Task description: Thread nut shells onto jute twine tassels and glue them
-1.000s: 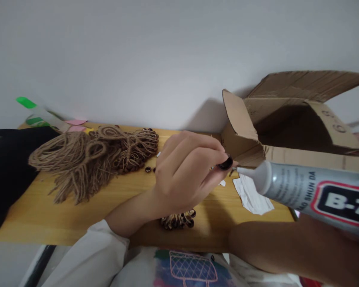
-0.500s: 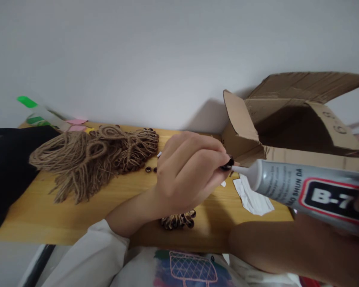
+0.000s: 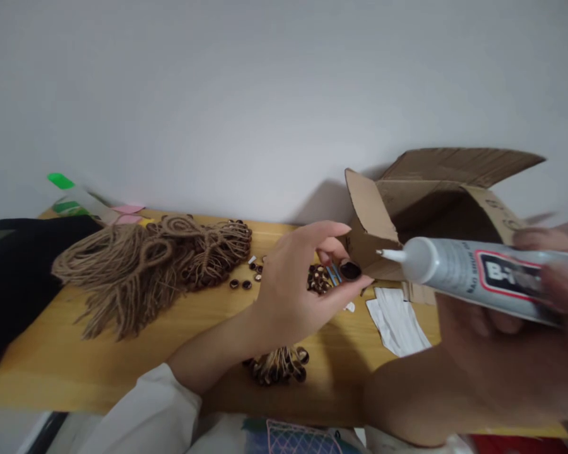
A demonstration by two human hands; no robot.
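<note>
Above the table, my left hand (image 3: 288, 290) has a small dark round button-like piece (image 3: 350, 271) between thumb and fingers, its dark face toward me. My right hand (image 3: 511, 334) is wrapped round a silver glue tube (image 3: 454, 265) marked with a B. The tube's thin white nozzle points left, a short gap away from the dark piece. Beneath my left wrist lies a bunch of cords (image 3: 279, 366) with dark round ends. A pile of small dark round pieces (image 3: 318, 279) shows partly behind my left hand.
A large bundle of brown cords (image 3: 137, 265) lies on the left of the wooden table (image 3: 170, 353), beside black cloth (image 3: 23, 277). An open cardboard box (image 3: 369, 208) stands at the back right. White paper (image 3: 400, 321) lies in front of it.
The nozzle has drawn away from the dark piece. My left hand has opened out and turned, so the dark piece and the pile behind it show more. The view has tilted up slightly.
</note>
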